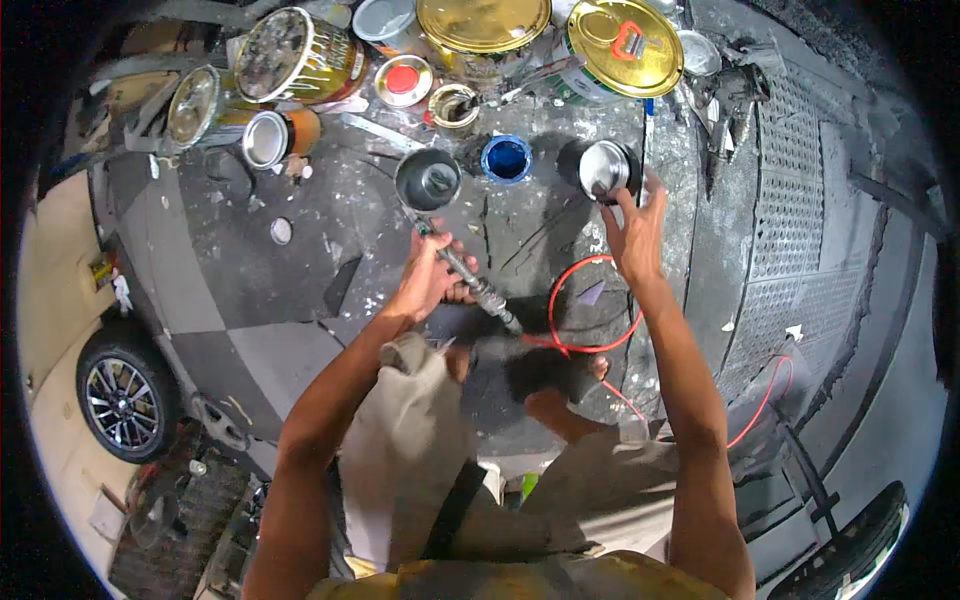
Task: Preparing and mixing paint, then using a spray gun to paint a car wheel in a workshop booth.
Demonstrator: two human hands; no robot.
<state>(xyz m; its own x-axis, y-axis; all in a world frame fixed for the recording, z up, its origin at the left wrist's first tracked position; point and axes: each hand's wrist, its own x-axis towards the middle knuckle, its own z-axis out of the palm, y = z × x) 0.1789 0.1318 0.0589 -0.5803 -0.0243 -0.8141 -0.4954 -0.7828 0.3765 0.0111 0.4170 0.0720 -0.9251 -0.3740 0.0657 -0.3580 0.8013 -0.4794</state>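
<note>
My left hand (pixel 436 265) is closed round the metal body of a spray gun (pixel 480 290), whose dark round cup (pixel 427 180) points away from me. The gun's lower end meets a red air hose (pixel 553 310). At the right, my right hand (pixel 636 225) grips the near rim of a small dark can (pixel 606 168) with a silvery inside, thumb and fingers on its edge. Between the two stands a small tub of blue paint (pixel 506 159) with a blue-smeared rim, touched by neither hand.
Paint cans stand along the far side, among them a big gold-lidded tin (pixel 625 45) and a drip-stained can (pixel 275 55). A perforated metal plate (pixel 790 190) lies at the right. The hose coils near my bare feet. A car wheel (pixel 125 390) is at the left.
</note>
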